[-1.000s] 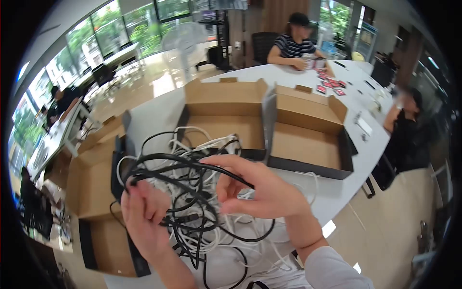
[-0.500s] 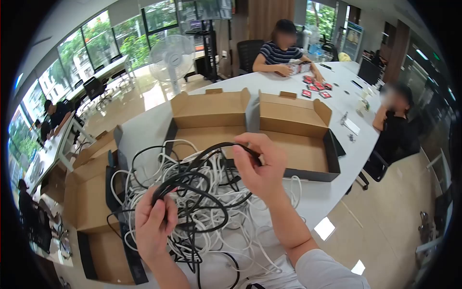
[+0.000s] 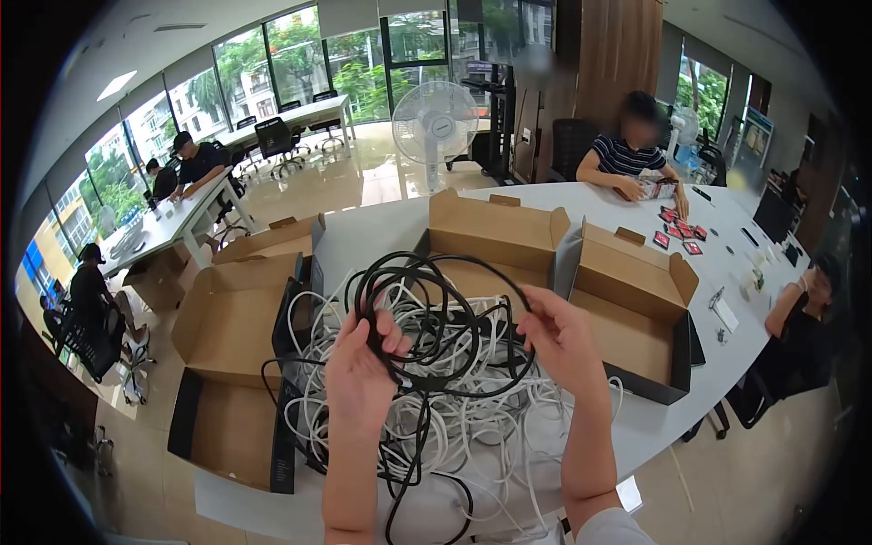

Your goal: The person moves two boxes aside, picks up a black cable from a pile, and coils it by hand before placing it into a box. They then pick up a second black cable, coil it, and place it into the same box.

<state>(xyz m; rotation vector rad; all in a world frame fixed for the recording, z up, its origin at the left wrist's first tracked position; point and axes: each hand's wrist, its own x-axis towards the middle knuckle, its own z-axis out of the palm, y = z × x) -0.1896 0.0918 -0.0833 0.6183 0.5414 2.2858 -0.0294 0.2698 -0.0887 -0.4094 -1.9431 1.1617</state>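
Loops of black cable [image 3: 479,338] hang between my two hands above a tangled heap of white and black cables [image 3: 445,434] on the white table. My left hand [image 3: 365,368] is closed round the gathered coils. At the right side of the loops, my right hand [image 3: 560,338] pinches a strand of the same black cable between thumb and fingers. Lower down, more black cable trails over the heap toward the table's near edge.
Open cardboard boxes stand around the heap: one at left [image 3: 227,422], one behind [image 3: 495,218], one at right [image 3: 636,313], and another behind the left one. A person [image 3: 627,154] handles items near red packets [image 3: 677,227]. Another person sits at far right; others sit left.
The view has turned left, so the scene sits further right. The black loops are now spread wider and held higher between my hands, and my right hand is lower relative to them.
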